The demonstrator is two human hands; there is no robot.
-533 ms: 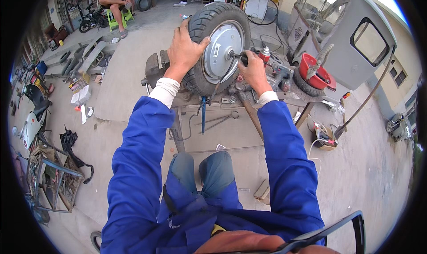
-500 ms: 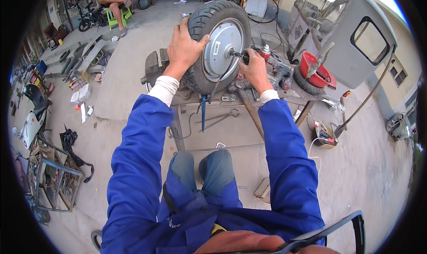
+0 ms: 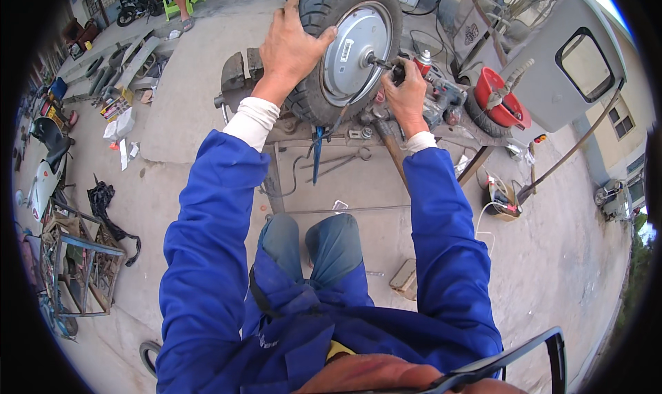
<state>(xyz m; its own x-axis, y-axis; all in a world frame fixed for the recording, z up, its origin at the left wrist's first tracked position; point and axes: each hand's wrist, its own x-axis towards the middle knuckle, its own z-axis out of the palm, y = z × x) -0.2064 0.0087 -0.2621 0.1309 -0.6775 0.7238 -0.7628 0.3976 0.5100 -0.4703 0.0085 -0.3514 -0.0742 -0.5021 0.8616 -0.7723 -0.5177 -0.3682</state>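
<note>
A wheel with a black treaded tyre [image 3: 312, 111] and a silver hub [image 3: 355, 53] stands upright on the workbench. My left hand [image 3: 293, 49] grips the tyre's left side, thumb on the sidewall and fingers over the tread. At the hub's centre, a short dark rod-like piece [image 3: 380, 63] sticks out from the axle. My right hand [image 3: 405, 94] closes its fingers on this piece's outer end; its exact kind is unclear. A dark cable [image 3: 355, 99] runs from near the axle down past the tyre. Part of the tyre is cut off by the upper edge.
A vise [image 3: 238, 80] sits left of the wheel. Right of it are a red spray can [image 3: 423, 62], a hammer [image 3: 392, 146] and a red basin [image 3: 493, 94] on a small tyre. Tongs [image 3: 345, 161] lie below. A person's leg [image 3: 179, 1] shows far left.
The view has tilted down, so the wheel sits higher in the picture. Both hands stay at the wheel; my right hand's fingers have shifted slightly on the dark piece.
</note>
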